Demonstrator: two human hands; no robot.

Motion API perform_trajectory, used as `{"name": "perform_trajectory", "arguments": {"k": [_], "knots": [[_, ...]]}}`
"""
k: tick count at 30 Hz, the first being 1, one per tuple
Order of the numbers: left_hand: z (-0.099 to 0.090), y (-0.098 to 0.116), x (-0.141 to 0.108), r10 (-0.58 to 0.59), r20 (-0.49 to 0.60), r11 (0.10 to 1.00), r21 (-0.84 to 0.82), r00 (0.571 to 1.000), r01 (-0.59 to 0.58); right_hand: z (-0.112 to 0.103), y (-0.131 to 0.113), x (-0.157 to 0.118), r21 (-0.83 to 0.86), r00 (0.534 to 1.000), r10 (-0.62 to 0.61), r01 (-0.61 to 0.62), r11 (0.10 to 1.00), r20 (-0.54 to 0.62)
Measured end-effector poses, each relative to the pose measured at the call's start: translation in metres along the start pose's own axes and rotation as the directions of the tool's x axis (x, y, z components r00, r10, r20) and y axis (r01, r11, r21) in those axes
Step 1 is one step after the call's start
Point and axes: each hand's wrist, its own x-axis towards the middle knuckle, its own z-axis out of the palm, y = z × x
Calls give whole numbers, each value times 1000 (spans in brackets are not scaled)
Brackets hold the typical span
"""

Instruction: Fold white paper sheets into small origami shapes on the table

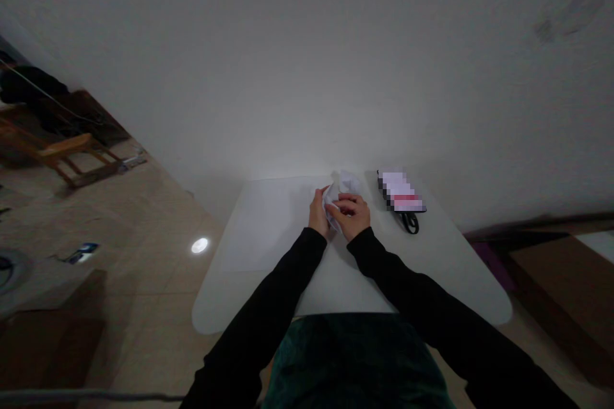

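Between my two hands is a folded, creased piece of white paper (pixel 329 197). My left hand (pixel 317 215) is closed around its left side. From the right, the fingers of my right hand (pixel 354 214) pinch and press its near face. Just behind my right hand lies another crumpled white piece of paper (pixel 350 181), apart from the one I hold. To the left, a flat white sheet of paper (pixel 268 223) rests on the white table (pixel 345 291). Parts of the held paper are hidden by my fingers.
A phone (pixel 401 192), its screen blurred out, lies at the table's right rear with a black cord (pixel 410 222) beside it. A pale wall (pixel 307 77) rises behind the table. At far left stands a wooden chair (pixel 67 146); cardboard boxes (pixel 566 281) are at right.
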Motion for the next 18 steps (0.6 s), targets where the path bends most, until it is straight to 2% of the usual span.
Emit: {"name": "perform_trajectory", "arguments": {"k": [5,10,13,18], "knots": [[-4,2,1,-34,87,997,-65,996,40,0,1,1,-14,999,-26,26,1000,20],[-5,1,2,-42,45,998,-50,998,44,0,-4,2,37,999,-22,21,999,33],[-3,3,0,-56,56,997,-50,997,59,-2,-8,2,63,999,-24,22,998,31],[1,10,-6,-55,80,994,-90,995,62,-3,-3,3,-10,993,-121,121,993,10]]}}
